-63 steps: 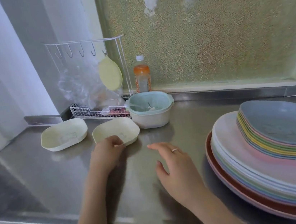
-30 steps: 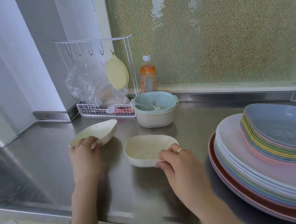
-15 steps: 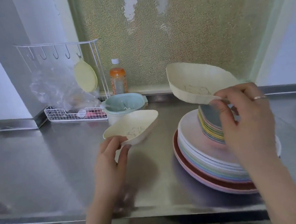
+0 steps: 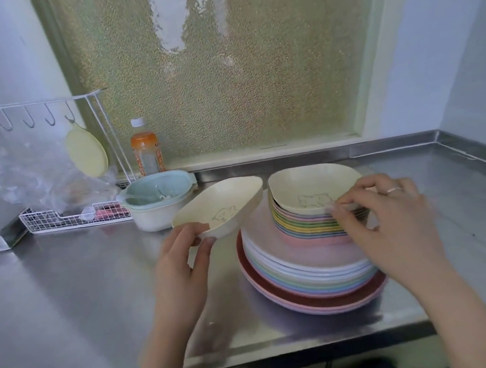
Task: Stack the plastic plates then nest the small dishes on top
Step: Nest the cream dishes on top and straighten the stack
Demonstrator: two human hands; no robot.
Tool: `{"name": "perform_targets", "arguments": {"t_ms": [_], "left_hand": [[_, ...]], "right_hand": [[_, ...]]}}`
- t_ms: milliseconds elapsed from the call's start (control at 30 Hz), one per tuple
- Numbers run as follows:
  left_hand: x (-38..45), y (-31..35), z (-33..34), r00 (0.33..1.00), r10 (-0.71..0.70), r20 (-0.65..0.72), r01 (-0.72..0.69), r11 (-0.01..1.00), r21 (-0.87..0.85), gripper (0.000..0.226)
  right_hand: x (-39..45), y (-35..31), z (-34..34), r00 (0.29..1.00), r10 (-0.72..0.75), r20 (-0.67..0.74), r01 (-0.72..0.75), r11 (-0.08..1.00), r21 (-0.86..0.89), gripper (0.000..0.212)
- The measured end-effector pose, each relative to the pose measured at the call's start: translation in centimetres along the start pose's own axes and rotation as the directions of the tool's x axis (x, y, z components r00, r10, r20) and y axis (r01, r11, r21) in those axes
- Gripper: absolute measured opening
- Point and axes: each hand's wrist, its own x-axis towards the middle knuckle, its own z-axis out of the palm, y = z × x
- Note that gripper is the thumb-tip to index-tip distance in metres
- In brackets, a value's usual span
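**Two cream dishes at the plate stack**

Head view. A steel counter (image 4: pixel 64 293) runs below a frosted window. Right of centre sits a stack of large plates (image 4: pixel 305 271), pastel rims over a dark red one near the bottom. On top of it, toward the back right, stands a tighter pile of small coloured dishes (image 4: pixel 306 225) in yellow, green and pink.

The right hand (image 4: pixel 395 225), ring on one finger, reaches over the pile. Its fingers (image 4: pixel 346 201) pinch the near rim of a cream dish (image 4: pixel 307 187), which sits on top of the small pile, roughly level. A line drawing shows on its inner floor. Whether it is fully nested cannot be told.

The left hand (image 4: pixel 182 272) holds a second cream dish (image 4: pixel 220 205) in the air, just left of the pile and over the left edge of the large plates. Thumb and fingers pinch its near lower rim; the dish tilts, far end high, with the same drawing inside. The two dishes are close, with a narrow gap between them.

Back left: a lidded blue-and-white bowl (image 4: pixel 157 201), an orange drink bottle (image 4: pixel 145 147), and a white wire rack (image 4: pixel 64 218) with hooks, a yellow disc hanging, and a crumpled plastic bag.
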Motion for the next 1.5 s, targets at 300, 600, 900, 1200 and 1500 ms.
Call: {"name": "perform_targets", "arguments": {"t_ms": [300,600,900,1200,1500], "left_hand": [[1.2,1.5,0.7,0.998,0.069,-0.012,-0.069,0.997,-0.021,0.009],[4.0,4.0,1.4,0.984,0.177,0.021,-0.175,0.982,-0.063,0.012],[7.1,7.0,5.3,0.915,0.329,0.232,-0.331,0.943,-0.030,0.016],[6.9,6.6,6.2,0.844,0.348,0.409,-0.296,0.937,-0.186,0.005],[7.9,8.0,5.9,0.947,-0.079,0.312,0.223,0.861,-0.458,0.028]], "right_hand": [[-0.1,0.5,2.1,0.980,-0.020,0.199,0.013,0.999,0.034,0.042],[0.2,0.3,1.8,0.973,-0.010,0.229,0.010,1.000,0.005,0.031],[-0.1,0.6,2.5,0.987,-0.048,0.156,0.041,0.998,0.050,0.022],[1.5,1.3,0.8,0.944,0.325,-0.060,-0.195,0.694,0.693,0.018],[4.0,2.2,2.1,0.907,0.379,0.181,-0.367,0.502,0.783,0.024]]}}
